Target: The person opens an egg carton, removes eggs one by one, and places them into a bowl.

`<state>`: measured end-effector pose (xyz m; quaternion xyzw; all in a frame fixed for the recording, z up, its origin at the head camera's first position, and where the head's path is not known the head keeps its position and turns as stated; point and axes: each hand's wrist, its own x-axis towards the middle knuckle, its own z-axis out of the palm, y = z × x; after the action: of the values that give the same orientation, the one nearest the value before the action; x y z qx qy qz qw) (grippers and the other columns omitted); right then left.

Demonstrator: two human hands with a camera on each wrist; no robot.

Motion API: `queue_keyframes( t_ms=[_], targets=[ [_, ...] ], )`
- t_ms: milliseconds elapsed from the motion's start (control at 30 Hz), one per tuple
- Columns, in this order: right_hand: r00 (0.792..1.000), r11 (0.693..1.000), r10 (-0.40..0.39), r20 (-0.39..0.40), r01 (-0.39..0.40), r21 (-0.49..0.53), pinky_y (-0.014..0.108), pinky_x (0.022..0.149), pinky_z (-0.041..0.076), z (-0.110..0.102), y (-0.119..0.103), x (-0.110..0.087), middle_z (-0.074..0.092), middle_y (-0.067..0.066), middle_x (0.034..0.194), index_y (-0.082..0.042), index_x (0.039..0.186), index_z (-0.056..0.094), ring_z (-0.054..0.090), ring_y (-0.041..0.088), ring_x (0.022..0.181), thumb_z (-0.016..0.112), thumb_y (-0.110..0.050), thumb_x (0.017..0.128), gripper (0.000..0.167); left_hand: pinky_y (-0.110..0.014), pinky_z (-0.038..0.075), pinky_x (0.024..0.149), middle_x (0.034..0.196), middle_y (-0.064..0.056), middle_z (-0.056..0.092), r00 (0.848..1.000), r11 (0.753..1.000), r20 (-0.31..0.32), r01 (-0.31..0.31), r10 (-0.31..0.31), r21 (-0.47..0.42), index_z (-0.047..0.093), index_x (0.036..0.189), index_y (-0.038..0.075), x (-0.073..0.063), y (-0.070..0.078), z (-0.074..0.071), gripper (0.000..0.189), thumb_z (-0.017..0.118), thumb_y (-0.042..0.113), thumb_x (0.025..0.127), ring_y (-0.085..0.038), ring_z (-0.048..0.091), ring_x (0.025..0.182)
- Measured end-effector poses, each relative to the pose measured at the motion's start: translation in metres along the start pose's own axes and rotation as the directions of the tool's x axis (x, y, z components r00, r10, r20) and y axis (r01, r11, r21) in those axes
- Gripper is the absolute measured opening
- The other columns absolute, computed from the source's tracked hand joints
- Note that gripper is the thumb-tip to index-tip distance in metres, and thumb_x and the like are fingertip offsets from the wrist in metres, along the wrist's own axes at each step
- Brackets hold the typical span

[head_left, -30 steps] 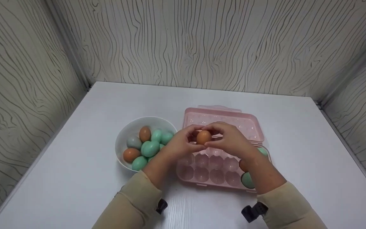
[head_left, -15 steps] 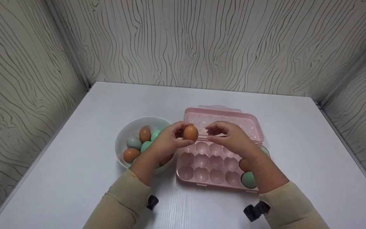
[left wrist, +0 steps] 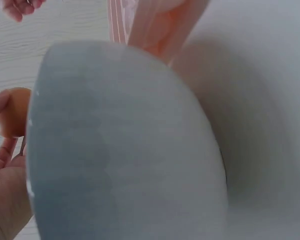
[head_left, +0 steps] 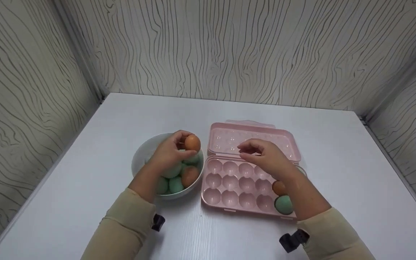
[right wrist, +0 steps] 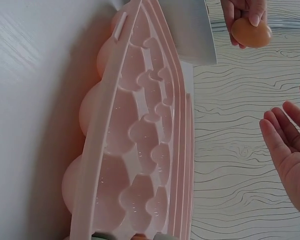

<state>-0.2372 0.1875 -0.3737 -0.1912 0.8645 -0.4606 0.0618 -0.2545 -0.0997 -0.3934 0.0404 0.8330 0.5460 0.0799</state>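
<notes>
My left hand (head_left: 169,151) pinches a brown egg (head_left: 193,143) between thumb and fingers, above the right side of a white bowl (head_left: 135,159). In the left wrist view the same egg (left wrist: 14,112) shows past the bowl's rim. Below the hand, the bowl holds several green eggs (head_left: 176,185) and another brown egg (head_left: 190,175); the forearm hides part of them. My right hand (head_left: 267,157) hovers over the pink egg carton (head_left: 237,187) with loosely bent fingers and nothing in them. A green egg (head_left: 284,204) and a brown egg (head_left: 278,187) sit in the carton's right column, partly behind the forearm.
The carton's lid (head_left: 226,139) lies folded back behind its tray. Bowl and carton stand close side by side on a white table (head_left: 67,202). Wood-patterned panels (head_left: 208,50) rise at the back and both sides.
Both hands were at the brown egg above the carton. The right hand has let go, and the left has carried the egg left over the bowl. The right hand stays over the carton.
</notes>
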Motion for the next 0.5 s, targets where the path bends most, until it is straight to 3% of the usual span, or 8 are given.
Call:
queue_keyframes(
  t_ms=[233,500],
  targets=[
    [1.000,1.000,0.016,0.006,-0.016,-0.014,0.035,0.081,0.048,-0.002,-0.020,-0.009,0.062,0.009,0.103,-0.006,0.108,0.062,0.056,0.022,0.096,0.061,-0.014,0.088,0.021,-0.038,0.042,0.093,0.111,0.005,0.054,0.998,0.998,-0.016,0.069,-0.068,0.007,0.052,0.112,0.030,0.005,-0.013,-0.016,0.041,0.074,0.026,0.077,-0.019,0.049,0.104],
    [1.000,0.999,0.016,0.011,-0.016,0.033,0.036,0.077,0.051,-0.002,0.005,-0.003,0.062,0.006,0.104,-0.015,0.105,0.064,0.056,0.020,0.093,0.064,-0.026,0.086,0.022,-0.035,0.046,0.088,0.113,0.002,0.055,0.994,0.993,-0.026,0.106,-0.107,-0.041,0.053,0.114,0.026,0.007,-0.027,-0.029,0.044,0.075,0.021,0.076,-0.020,0.049,0.105]
  ],
)
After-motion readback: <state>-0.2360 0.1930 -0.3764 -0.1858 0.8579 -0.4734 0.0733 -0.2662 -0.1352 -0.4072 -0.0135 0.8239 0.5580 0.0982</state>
